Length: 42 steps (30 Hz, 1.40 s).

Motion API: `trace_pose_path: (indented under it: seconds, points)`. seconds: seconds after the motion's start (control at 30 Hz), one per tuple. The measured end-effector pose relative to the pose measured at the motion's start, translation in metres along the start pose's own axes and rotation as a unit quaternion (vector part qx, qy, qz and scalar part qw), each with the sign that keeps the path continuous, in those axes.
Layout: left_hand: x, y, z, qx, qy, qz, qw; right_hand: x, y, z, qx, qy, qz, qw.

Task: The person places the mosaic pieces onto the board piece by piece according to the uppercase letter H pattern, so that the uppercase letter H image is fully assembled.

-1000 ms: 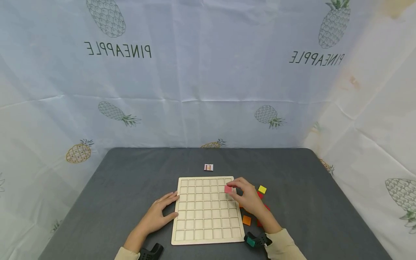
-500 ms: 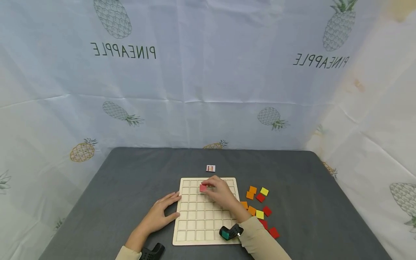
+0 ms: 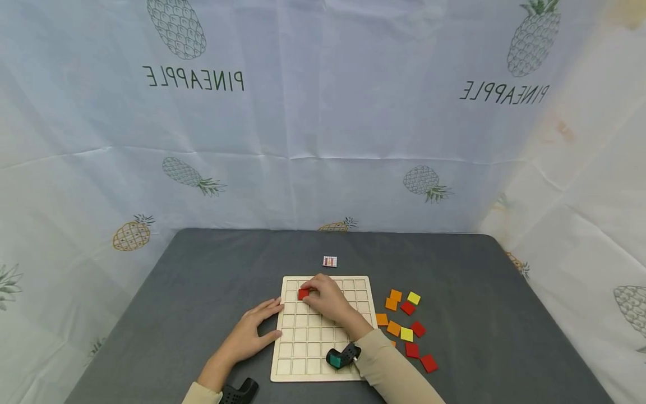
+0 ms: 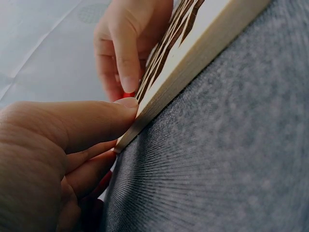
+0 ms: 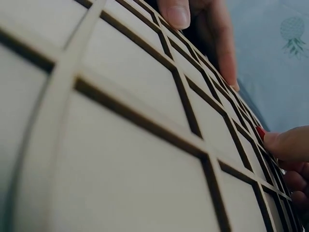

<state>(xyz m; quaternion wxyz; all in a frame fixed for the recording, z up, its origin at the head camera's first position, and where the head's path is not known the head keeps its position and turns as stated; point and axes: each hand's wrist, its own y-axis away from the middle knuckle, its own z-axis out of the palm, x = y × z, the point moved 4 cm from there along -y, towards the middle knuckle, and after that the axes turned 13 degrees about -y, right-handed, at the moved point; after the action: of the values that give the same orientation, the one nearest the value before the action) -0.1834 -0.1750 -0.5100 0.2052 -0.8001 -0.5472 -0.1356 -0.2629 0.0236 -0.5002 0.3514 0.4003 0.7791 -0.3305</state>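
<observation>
Red tile [image 3: 303, 294] sits at the far left part of the board [image 3: 308, 378], over the second row from the far edge and the second column from the left. The right hand [image 3: 328, 297] has it pinched between thumb and fingertips, the gap between them no wider than the tile; whether the tile lies flat in its cell or is held just above it, I cannot tell. That hand and its forearm reach across the grid from the right, covering several cells. The left hand [image 3: 250, 333] lies at the board's left edge, fingers extended and thumb spread well apart from them, the tips touching the wood without wrapping around it. To the right of the board lie loose tiles on the grey table [image 3: 479, 314]: four other red ones [image 3: 429, 363], two yellow ones [image 3: 414, 298] and several orange ones [image 3: 396, 295], one of these partly hidden by the right sleeve [image 3: 398, 370]. Beyond the far edge lies a small card [image 3: 330, 261], its printing too small to read. Each wrist wears a black camera [image 3: 343, 356]. Behind the table hangs a pale cloth [image 3: 343, 123] with pineapple drawings and mirrored lettering.
</observation>
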Motion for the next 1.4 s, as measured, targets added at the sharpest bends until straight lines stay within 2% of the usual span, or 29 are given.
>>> trace_pose_path:
  seconds: [0.1,0.47,0.73,1.1,1.4]
  points:
    - [0.001,0.000,0.000,-0.002,0.002,-0.003,1.0000,0.001,-0.001,0.002,-0.003,0.021,-0.004,0.9998]
    - [0.001,0.000,0.000,-0.003,0.011,-0.011,0.9999,0.003,0.001,0.005,-0.031,0.038,0.021,0.9986]
    - [0.003,0.001,-0.001,0.016,-0.002,-0.001,0.9999,0.000,0.007,-0.005,-0.025,-0.013,0.024,0.9993]
    - [0.003,0.000,-0.001,0.022,0.006,-0.002,0.9997,-0.014,0.034,-0.055,-0.009,-0.045,0.024,0.9987]
    - [0.002,0.000,0.000,-0.004,0.010,-0.009,0.9999,-0.005,0.073,-0.106,0.048,-0.005,0.002,0.9988]
